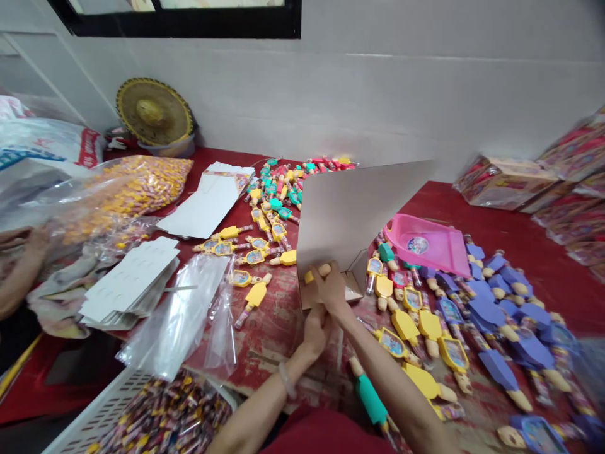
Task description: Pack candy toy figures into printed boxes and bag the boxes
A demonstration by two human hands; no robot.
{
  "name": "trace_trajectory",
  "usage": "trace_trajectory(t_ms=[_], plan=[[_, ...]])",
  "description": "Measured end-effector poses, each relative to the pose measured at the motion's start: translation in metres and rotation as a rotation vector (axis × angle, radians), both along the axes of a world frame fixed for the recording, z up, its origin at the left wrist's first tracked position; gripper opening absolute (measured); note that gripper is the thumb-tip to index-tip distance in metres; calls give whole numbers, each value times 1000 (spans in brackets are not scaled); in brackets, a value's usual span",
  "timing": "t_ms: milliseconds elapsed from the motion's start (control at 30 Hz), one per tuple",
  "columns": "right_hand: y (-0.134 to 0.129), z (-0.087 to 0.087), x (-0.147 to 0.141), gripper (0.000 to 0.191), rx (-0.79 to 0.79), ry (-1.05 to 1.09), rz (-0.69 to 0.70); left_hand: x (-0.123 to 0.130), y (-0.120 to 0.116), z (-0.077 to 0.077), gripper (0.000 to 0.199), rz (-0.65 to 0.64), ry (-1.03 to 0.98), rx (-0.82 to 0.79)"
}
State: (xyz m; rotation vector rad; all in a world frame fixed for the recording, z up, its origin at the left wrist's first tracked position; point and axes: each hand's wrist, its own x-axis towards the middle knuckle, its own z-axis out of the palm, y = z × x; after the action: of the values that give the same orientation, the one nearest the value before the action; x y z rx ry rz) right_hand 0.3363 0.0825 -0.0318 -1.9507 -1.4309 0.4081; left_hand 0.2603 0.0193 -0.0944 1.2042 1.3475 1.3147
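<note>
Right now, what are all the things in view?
table: one, red, centre
box: one, grey, centre
tray: one, pink, right
toys: many, purple, yellow, green, red, around box
flat cartons: stacks, white, left
plastic bags: several, clear, left
filled bag: one, orange contents, left
sack: one, white, left
cloth: one, pale, left
hat: one, brownish, back
basket: one, white, bottom left
packs: several, pinkish, right
window: one, black-framed, top
wall: grey, back
another person's forearm: one, left
left hand: one, at box
right hand: one, in box
</note>
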Motion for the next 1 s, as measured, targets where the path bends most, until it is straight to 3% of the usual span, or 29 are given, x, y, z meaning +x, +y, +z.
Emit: trace_trajectory(t_ms=[67, 167, 333, 500, 700, 833, 933, 1000], plan=[[6, 1, 12, 35, 27, 117, -38, -24, 6, 8, 16, 37, 8, 74], [7, 7, 28, 32, 60, 161, 37, -44, 41, 29, 32, 168, -4, 136], [4, 36, 32, 17, -17, -20, 321, -44, 94, 56, 28, -127, -10, 135], [8, 65, 28, 22, -158, -218, 480, -48, 99, 53, 30, -181, 8, 172], [26, 75, 33, 16, -72, -447, 942, -55, 104, 52, 39, -255, -73, 119], [33, 62, 14, 25, -17, -477, 923, -54, 107, 55, 50, -252, -112, 76], [27, 46, 6, 41, 63, -250, 848, -51, 107, 59, 46, -262, -88, 59], [16, 40, 21, 50, 130, -41, 760, -47, 106, 62, 41, -261, -65, 42]])
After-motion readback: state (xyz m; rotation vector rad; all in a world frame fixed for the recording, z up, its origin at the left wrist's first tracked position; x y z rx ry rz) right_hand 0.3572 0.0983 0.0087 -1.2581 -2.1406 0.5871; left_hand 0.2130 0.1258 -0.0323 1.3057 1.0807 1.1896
